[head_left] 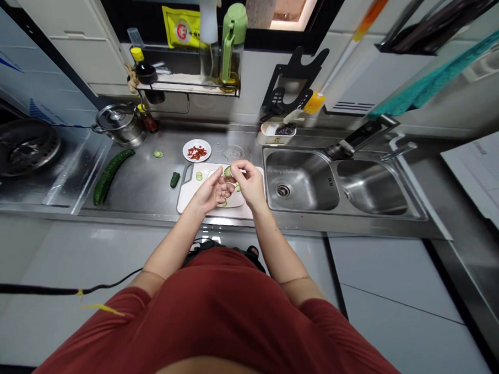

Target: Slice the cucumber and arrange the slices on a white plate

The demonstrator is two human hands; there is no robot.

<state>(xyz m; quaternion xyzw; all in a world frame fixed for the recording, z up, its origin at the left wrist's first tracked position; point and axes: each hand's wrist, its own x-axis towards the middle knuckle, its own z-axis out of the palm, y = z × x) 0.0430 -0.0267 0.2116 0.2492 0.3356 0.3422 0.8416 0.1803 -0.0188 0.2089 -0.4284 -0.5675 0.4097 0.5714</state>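
My right hand [249, 184] pinches a thin cucumber slice [228, 171] between thumb and fingertips. Palm up beside it, my left hand [212, 191] has its fingers loosely spread and slightly curled. Both hands are over a white cutting board [186, 198] with a grey handle edge. Several cucumber slices lie under and around my hands, partly hidden by them; another slice [199, 176] rests on the board's left part. A cucumber end piece [175, 180] lies on the steel counter just left of the board.
A whole cucumber [110, 176] lies left, near a lidded pot [120, 123]. Behind the board stands a white plate [185, 151] of chopped red pieces. A double sink [302, 179] adjoins the right side. Bottles stand on a rack [174, 85] above the counter.
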